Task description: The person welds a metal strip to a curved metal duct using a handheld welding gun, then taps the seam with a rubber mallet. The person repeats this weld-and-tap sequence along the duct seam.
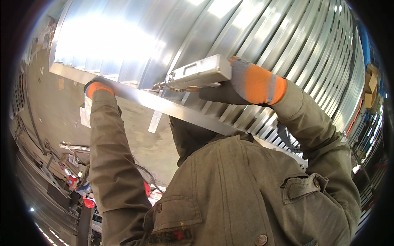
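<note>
My right hand (pixel 242 84), in an orange and grey glove with dark fingers, is closed around a silver, box-shaped laser welding gun (pixel 201 74). The gun's narrow nozzle points left and ends close to the edge bar (pixel 160 102) of a large slatted metal panel (pixel 230 37). My left hand (pixel 97 87), gloved alike, is at that same bar, left of the nozzle; its fingers are hidden. A short flat metal strip (pixel 154 121) sticks out below the bar.
Bright slats run across the upper view, with strong glare at the upper left. Beneath lies a stained concrete floor (pixel 61 100). Cables and clutter, including a red item (pixel 89 202), lie at the lower left. Cardboard boxes (pixel 370 84) stand at the far right.
</note>
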Action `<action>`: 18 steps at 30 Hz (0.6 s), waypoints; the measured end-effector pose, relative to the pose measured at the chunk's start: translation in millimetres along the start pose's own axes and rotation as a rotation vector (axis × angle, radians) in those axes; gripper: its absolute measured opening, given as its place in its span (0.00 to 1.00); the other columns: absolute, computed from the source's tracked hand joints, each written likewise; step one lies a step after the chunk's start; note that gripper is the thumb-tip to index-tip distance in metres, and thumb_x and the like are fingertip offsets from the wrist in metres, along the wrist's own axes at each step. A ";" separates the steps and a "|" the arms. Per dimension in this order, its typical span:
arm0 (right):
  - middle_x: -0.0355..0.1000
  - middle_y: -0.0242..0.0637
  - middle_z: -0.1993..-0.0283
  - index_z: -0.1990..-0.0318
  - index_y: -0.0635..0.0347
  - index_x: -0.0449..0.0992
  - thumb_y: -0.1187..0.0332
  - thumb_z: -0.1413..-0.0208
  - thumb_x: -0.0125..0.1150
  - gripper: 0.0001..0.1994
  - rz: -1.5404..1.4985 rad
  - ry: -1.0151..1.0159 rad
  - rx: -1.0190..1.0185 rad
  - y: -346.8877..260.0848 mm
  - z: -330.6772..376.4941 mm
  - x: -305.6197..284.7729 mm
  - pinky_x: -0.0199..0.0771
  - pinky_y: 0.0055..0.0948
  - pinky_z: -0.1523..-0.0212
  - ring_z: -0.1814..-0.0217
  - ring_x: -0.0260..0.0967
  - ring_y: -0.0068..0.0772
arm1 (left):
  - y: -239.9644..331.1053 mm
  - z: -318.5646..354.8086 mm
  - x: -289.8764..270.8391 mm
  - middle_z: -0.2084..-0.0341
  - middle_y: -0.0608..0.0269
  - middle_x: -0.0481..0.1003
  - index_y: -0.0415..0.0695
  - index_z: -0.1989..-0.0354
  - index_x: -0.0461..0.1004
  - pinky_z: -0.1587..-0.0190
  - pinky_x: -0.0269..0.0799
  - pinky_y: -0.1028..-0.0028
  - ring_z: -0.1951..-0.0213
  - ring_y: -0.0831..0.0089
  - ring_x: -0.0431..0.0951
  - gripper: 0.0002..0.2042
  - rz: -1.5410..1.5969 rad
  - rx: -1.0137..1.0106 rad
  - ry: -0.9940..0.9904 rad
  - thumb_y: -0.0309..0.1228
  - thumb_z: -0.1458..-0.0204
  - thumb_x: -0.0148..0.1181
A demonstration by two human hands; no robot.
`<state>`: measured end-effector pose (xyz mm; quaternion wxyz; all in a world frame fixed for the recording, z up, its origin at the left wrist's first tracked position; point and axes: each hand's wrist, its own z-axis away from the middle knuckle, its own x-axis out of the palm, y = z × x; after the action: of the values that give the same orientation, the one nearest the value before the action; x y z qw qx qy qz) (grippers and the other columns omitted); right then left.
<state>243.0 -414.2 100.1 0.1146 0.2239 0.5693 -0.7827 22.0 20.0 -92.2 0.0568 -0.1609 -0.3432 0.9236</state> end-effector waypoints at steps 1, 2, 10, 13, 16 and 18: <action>0.87 0.41 0.51 0.37 0.55 0.83 0.52 0.31 0.70 0.23 -0.095 -0.006 0.067 -5.0 7.4 -4.4 0.87 0.37 0.51 0.54 0.87 0.38 | 1.7 -2.9 3.8 0.41 0.73 0.86 0.59 0.42 0.88 0.45 0.81 0.61 0.41 0.71 0.85 0.13 -0.040 0.006 0.023 0.40 0.30 0.62; 0.87 0.43 0.47 0.36 0.54 0.84 0.55 0.33 0.73 0.23 -0.172 -0.055 0.202 -12.1 19.3 -11.3 0.87 0.37 0.47 0.49 0.87 0.40 | 2.2 -5.7 7.5 0.41 0.73 0.85 0.59 0.42 0.88 0.45 0.81 0.61 0.41 0.71 0.85 0.14 -0.078 0.021 0.030 0.40 0.30 0.61; 0.87 0.43 0.46 0.35 0.57 0.84 0.65 0.32 0.74 0.20 -0.396 -0.031 0.402 -32.9 97.3 -14.4 0.88 0.35 0.47 0.49 0.87 0.35 | -16.1 -7.4 18.2 0.45 0.67 0.88 0.54 0.43 0.88 0.48 0.83 0.61 0.46 0.62 0.88 0.16 0.064 0.077 0.167 0.39 0.28 0.54; 0.88 0.41 0.49 0.38 0.53 0.85 0.58 0.31 0.73 0.19 -0.269 0.049 0.390 -26.4 121.9 -3.6 0.87 0.35 0.49 0.51 0.87 0.37 | -24.9 17.4 16.7 0.50 0.59 0.87 0.45 0.48 0.86 0.52 0.83 0.59 0.50 0.59 0.88 0.18 1.793 -0.648 0.268 0.45 0.29 0.57; 0.88 0.41 0.49 0.41 0.50 0.87 0.54 0.32 0.73 0.18 -0.230 0.173 0.279 -20.8 128.7 10.5 0.87 0.36 0.50 0.52 0.88 0.42 | -11.1 55.3 14.1 0.49 0.54 0.84 0.38 0.45 0.80 0.50 0.80 0.59 0.50 0.60 0.84 0.22 2.242 -0.629 0.928 0.46 0.33 0.66; 0.88 0.40 0.48 0.41 0.50 0.88 0.54 0.33 0.73 0.18 -0.211 0.194 0.222 -19.4 124.5 15.2 0.87 0.36 0.50 0.51 0.88 0.43 | -10.3 69.1 6.6 0.46 0.55 0.83 0.38 0.42 0.79 0.48 0.79 0.60 0.47 0.61 0.83 0.22 2.081 -0.412 1.080 0.44 0.33 0.67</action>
<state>193.9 -524.1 140.4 -0.0491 0.2489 0.5081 -0.8231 -7.5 -13.3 -37.9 -0.6100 -0.7364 -0.1213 0.2663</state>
